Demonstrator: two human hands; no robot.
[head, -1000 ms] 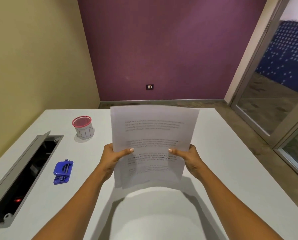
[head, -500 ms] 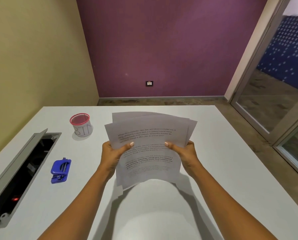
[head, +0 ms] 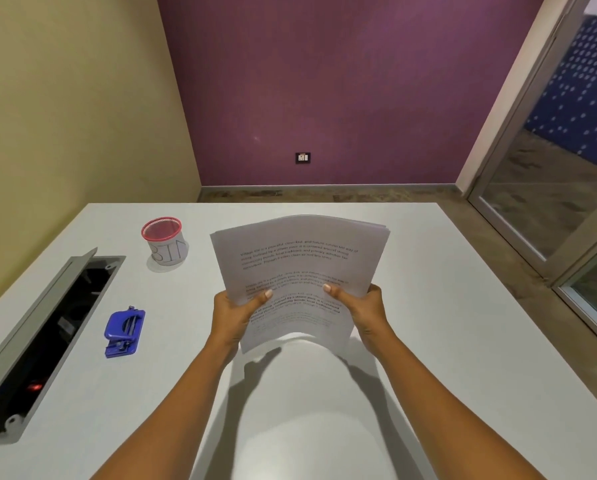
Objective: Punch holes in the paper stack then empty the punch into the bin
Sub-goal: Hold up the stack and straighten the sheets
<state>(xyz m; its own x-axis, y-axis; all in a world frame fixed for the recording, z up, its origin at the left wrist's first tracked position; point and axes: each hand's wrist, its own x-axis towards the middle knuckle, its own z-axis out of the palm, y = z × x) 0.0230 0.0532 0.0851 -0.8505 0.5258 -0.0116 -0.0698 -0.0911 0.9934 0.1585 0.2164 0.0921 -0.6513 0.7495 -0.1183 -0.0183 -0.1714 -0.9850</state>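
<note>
Up off the white table [head: 428, 341], holding the paper stack [head: 300, 258] tilted and bowed, likely to square its edges. Pinching it low on both sides with left hand [head: 233, 317] and right hand [head: 366, 313], thumbs on top, fingers behind. Well left, waiting untouched: bin [head: 165, 244], blue punch [head: 124, 332].

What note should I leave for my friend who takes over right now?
The left hand grips the left edge of the stack of white printed paper sheets; the right hand grips its right edge, over the white table. The blue plastic hole punch lies on the table at left; the red-rimmed mesh cup marked BIN stands beyond it. Done: no holes visible. Left: punch the stack, empty the punch into the cup.
</note>
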